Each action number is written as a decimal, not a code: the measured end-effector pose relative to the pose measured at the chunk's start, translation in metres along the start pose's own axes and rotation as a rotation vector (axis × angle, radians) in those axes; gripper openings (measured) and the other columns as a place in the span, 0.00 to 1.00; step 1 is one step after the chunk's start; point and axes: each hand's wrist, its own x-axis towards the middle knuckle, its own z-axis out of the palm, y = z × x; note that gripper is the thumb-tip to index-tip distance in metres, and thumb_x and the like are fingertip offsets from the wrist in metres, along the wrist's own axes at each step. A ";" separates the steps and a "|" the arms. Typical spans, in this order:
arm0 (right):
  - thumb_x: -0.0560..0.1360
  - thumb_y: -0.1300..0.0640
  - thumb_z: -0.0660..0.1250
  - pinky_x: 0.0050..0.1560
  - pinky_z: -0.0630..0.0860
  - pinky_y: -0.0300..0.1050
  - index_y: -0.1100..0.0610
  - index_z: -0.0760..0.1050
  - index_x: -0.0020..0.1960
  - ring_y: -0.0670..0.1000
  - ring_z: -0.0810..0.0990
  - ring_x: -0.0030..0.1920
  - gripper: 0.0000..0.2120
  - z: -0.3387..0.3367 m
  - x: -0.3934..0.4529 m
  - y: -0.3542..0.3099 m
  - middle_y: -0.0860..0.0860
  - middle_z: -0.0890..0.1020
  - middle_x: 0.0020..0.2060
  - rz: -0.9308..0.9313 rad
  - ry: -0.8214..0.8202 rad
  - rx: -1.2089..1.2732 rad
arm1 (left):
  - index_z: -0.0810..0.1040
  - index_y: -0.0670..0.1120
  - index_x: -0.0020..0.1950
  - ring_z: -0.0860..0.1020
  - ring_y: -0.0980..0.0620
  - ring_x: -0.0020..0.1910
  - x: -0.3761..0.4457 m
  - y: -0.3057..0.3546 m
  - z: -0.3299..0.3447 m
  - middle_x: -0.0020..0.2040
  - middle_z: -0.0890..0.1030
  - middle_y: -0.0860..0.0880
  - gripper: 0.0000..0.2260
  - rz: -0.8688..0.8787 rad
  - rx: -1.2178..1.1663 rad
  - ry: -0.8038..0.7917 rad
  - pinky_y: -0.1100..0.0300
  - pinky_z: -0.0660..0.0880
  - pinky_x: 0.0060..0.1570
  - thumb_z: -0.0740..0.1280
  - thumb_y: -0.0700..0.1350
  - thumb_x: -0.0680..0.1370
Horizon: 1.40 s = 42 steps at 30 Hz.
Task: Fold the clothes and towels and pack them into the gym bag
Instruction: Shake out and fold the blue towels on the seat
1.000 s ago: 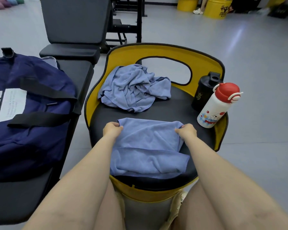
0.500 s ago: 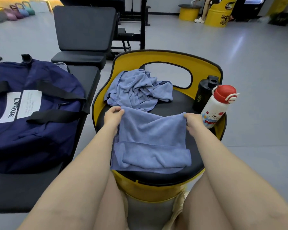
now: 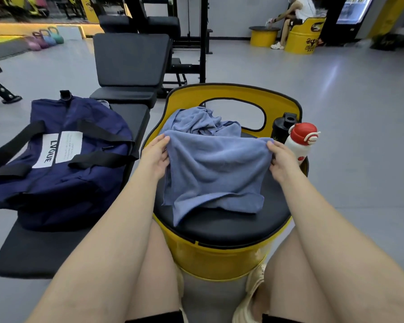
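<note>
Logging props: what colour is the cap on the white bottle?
Red cap, clearest in the head view.

I see the yellow barrel seat [image 3: 219, 259] carrying two blue towels [image 3: 210, 173], a black shaker [image 3: 281, 129] and apparently a red-capped bottle [image 3: 299, 142], the bench [image 3: 40, 250] bearing the navy gym bag [image 3: 56, 164].

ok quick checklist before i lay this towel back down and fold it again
1. Left hand grips the towel corner: ok.
2. Right hand grips the other corner: ok.
3. Towel hangs flat: not ok, its lower edge lies bunched on the seat.
4. Landing room: not ok, the crumpled cloth lies just behind.
5. White bottle clear of the right hand: not ok, right beside it.
6. Gym bag open: cannot tell.
</note>
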 end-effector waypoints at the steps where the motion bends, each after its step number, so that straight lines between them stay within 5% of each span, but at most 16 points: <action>1: 0.79 0.59 0.63 0.48 0.76 0.42 0.59 0.75 0.62 0.51 0.78 0.55 0.12 -0.001 -0.006 -0.003 0.55 0.79 0.58 -0.032 -0.002 0.041 | 0.73 0.44 0.65 0.76 0.49 0.60 -0.006 0.002 0.000 0.60 0.78 0.45 0.13 0.028 -0.016 -0.014 0.58 0.74 0.56 0.63 0.41 0.80; 5: 0.78 0.61 0.64 0.64 0.73 0.46 0.58 0.69 0.70 0.53 0.74 0.65 0.20 -0.002 -0.028 -0.011 0.54 0.76 0.65 -0.127 -0.046 0.099 | 0.72 0.44 0.67 0.76 0.49 0.62 -0.028 0.008 -0.004 0.60 0.78 0.47 0.15 0.102 -0.043 -0.062 0.59 0.75 0.55 0.62 0.40 0.80; 10: 0.76 0.69 0.63 0.54 0.76 0.39 0.57 0.64 0.73 0.49 0.77 0.59 0.27 -0.003 -0.055 -0.018 0.52 0.77 0.60 -0.226 -0.173 0.031 | 0.68 0.42 0.72 0.75 0.49 0.64 -0.047 0.011 -0.013 0.65 0.76 0.44 0.21 0.198 0.025 -0.141 0.60 0.75 0.56 0.62 0.33 0.79; 14: 0.76 0.69 0.64 0.56 0.73 0.42 0.61 0.70 0.67 0.51 0.77 0.55 0.20 -0.004 -0.064 -0.020 0.52 0.79 0.53 -0.273 -0.112 -0.023 | 0.71 0.37 0.68 0.75 0.46 0.63 -0.056 0.014 -0.021 0.62 0.77 0.41 0.18 0.229 0.036 -0.051 0.54 0.72 0.64 0.64 0.33 0.78; 18: 0.76 0.65 0.66 0.53 0.75 0.42 0.57 0.77 0.53 0.52 0.79 0.51 0.08 -0.008 -0.066 -0.020 0.52 0.81 0.46 -0.326 -0.111 -0.011 | 0.74 0.37 0.64 0.79 0.50 0.51 -0.067 0.018 -0.027 0.49 0.80 0.47 0.14 0.282 0.100 -0.015 0.60 0.75 0.55 0.64 0.36 0.79; 24: 0.75 0.58 0.70 0.66 0.71 0.49 0.57 0.75 0.63 0.53 0.76 0.62 0.17 -0.013 -0.067 -0.018 0.51 0.81 0.56 -0.350 -0.066 -0.041 | 0.74 0.41 0.66 0.77 0.51 0.58 -0.073 0.024 -0.035 0.58 0.79 0.46 0.16 0.265 0.066 0.019 0.59 0.74 0.58 0.65 0.41 0.79; 28: 0.75 0.67 0.67 0.62 0.74 0.47 0.61 0.67 0.71 0.53 0.77 0.61 0.25 -0.014 -0.069 -0.017 0.57 0.78 0.61 -0.372 -0.189 -0.129 | 0.71 0.41 0.68 0.79 0.54 0.52 -0.072 0.024 -0.042 0.52 0.81 0.49 0.18 0.300 0.153 -0.145 0.61 0.75 0.58 0.64 0.33 0.78; 34: 0.76 0.65 0.67 0.59 0.74 0.47 0.56 0.78 0.54 0.55 0.78 0.56 0.09 -0.022 -0.071 -0.014 0.50 0.82 0.46 -0.441 -0.119 -0.272 | 0.75 0.34 0.60 0.80 0.59 0.41 -0.069 0.018 -0.047 0.35 0.83 0.57 0.12 0.357 0.275 -0.041 0.62 0.76 0.51 0.66 0.32 0.76; 38: 0.76 0.63 0.68 0.46 0.74 0.36 0.59 0.78 0.55 0.49 0.79 0.48 0.08 -0.024 -0.075 -0.016 0.48 0.81 0.43 -0.426 -0.062 -0.250 | 0.77 0.37 0.57 0.78 0.49 0.51 -0.069 0.018 -0.047 0.44 0.82 0.49 0.11 0.327 0.264 0.013 0.54 0.75 0.57 0.68 0.37 0.76; 42: 0.76 0.63 0.68 0.44 0.75 0.33 0.60 0.79 0.55 0.44 0.79 0.44 0.09 -0.029 -0.087 -0.022 0.47 0.81 0.41 -0.452 -0.064 -0.204 | 0.79 0.42 0.54 0.78 0.48 0.54 -0.074 0.019 -0.047 0.47 0.81 0.46 0.08 0.356 0.289 0.012 0.52 0.74 0.59 0.70 0.41 0.75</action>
